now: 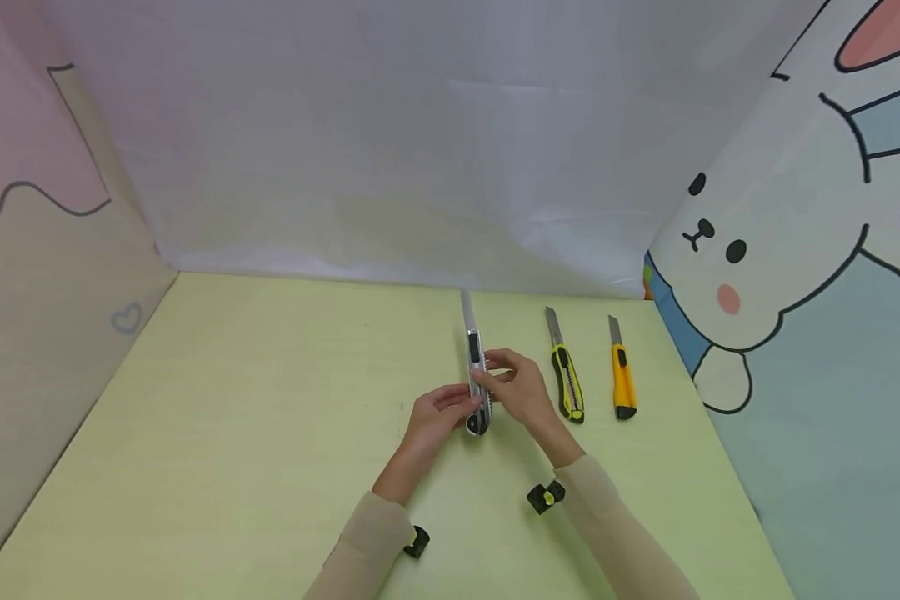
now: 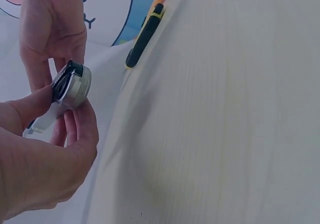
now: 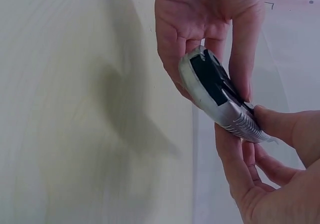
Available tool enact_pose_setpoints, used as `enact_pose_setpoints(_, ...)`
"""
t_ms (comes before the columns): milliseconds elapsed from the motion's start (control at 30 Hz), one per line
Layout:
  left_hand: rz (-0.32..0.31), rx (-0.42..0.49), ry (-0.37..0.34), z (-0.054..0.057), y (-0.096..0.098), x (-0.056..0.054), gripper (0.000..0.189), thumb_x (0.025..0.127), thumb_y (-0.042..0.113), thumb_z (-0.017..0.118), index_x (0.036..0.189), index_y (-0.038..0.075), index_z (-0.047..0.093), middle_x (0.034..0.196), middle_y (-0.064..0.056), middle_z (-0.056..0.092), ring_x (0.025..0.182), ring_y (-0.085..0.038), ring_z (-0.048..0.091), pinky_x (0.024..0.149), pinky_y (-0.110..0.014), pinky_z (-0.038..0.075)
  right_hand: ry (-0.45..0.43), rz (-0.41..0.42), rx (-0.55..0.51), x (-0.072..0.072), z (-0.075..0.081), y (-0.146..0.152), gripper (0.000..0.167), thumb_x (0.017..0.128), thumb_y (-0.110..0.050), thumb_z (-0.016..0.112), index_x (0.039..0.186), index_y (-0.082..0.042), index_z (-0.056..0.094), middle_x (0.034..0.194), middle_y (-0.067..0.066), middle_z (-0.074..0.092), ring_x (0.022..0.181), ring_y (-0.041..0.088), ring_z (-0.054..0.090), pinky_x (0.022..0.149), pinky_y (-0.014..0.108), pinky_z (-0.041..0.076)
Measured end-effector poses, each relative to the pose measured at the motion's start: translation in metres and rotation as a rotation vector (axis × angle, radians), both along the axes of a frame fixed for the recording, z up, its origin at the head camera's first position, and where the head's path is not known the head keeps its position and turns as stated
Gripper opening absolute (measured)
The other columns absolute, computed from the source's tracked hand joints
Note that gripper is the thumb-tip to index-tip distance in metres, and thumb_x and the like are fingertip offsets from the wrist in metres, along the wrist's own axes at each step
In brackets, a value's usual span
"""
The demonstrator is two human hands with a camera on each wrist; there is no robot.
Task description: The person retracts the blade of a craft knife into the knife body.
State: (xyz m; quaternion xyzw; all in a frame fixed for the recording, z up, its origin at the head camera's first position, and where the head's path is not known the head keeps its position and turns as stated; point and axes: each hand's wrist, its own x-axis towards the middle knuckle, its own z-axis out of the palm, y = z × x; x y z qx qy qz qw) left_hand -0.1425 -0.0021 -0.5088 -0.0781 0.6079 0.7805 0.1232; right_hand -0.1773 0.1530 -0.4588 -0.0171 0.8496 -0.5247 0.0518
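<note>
Both hands hold a silver utility knife (image 1: 475, 354) with black parts, its long blade (image 1: 468, 308) extended and pointing away from the person. The left hand (image 1: 435, 417) pinches the rear part of the handle between thumb and fingers. Higher on the handle, the right hand (image 1: 523, 387) grips its right side with the thumb on the top face. In the right wrist view the knife (image 3: 215, 89) shows its black end and ribbed side, raised above the table. The left wrist view shows the knife's rounded butt (image 2: 80, 86) between the two hands.
On the pale yellow table (image 1: 270, 417) to the right lie a green-and-black utility knife (image 1: 567, 383) and a yellow utility knife (image 1: 623, 379), both with blades out and pointing away. A white cloth wall (image 1: 390, 167) rises behind the table, and a rabbit print (image 1: 780, 233) covers the right side.
</note>
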Motion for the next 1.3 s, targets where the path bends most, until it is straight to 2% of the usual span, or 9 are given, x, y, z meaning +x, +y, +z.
enact_pose_setpoints(267,-0.006,-0.010,0.007,-0.003,-0.001,0.001,0.037,0.094,0.011,0.077,0.124,-0.007,0.067,0.111,-0.015,0.074,0.093,-0.012,0.069,0.083,-0.027,0.058,-0.042,0.013,-0.070,0.002,-0.004,0.001,0.043,0.094,-0.018,0.078,0.131,-0.002,0.065,0.121,0.019,0.068,0.088,0.018,0.068,0.072,0.032,0.061)
enact_pose_setpoints(367,-0.007,-0.016,0.013,-0.003,-0.002,0.002,0.037,0.093,0.012,0.077,0.123,-0.007,0.068,0.109,-0.015,0.073,0.093,-0.012,0.068,0.083,-0.027,0.058,-0.056,0.053,-0.098,0.003,-0.001,0.002,0.043,0.096,-0.016,0.074,0.133,0.003,0.062,0.123,0.024,0.067,0.089,0.022,0.069,0.076,0.037,0.062)
enact_pose_setpoints(467,-0.013,-0.026,0.019,-0.004,-0.004,0.003,0.037,0.092,0.012,0.078,0.122,-0.006,0.068,0.107,-0.013,0.073,0.092,-0.012,0.068,0.082,-0.027,0.058,-0.079,0.069,-0.124,0.002,-0.002,0.004,0.041,0.100,-0.020,0.070,0.133,0.003,0.062,0.122,0.023,0.067,0.091,0.022,0.070,0.077,0.039,0.062)
enact_pose_setpoints(667,-0.024,-0.056,0.030,-0.004,-0.005,0.003,0.034,0.092,0.013,0.079,0.120,-0.003,0.070,0.106,-0.012,0.072,0.091,-0.014,0.068,0.080,-0.027,0.058,-0.109,0.025,-0.143,-0.001,-0.005,0.004,0.044,0.103,-0.039,0.063,0.128,-0.003,0.067,0.113,0.015,0.069,0.092,0.020,0.067,0.078,0.036,0.062)
enact_pose_setpoints(1033,-0.043,-0.096,0.056,0.001,-0.006,0.008,0.034,0.091,0.016,0.080,0.119,0.000,0.070,0.108,-0.012,0.070,0.092,-0.016,0.068,0.081,-0.028,0.058,-0.112,-0.009,-0.184,-0.001,0.001,0.004,0.047,0.103,-0.045,0.061,0.123,-0.002,0.069,0.106,0.010,0.070,0.093,0.019,0.067,0.078,0.035,0.062)
enact_pose_setpoints(1300,-0.045,-0.091,0.081,0.003,-0.005,0.010,0.033,0.090,0.014,0.081,0.119,0.000,0.071,0.106,-0.011,0.071,0.090,-0.018,0.070,0.079,-0.028,0.058,-0.118,-0.081,-0.187,-0.001,0.002,0.002,0.057,0.099,-0.058,0.061,0.110,-0.003,0.072,0.102,0.010,0.068,0.091,0.022,0.068,0.074,0.036,0.063)
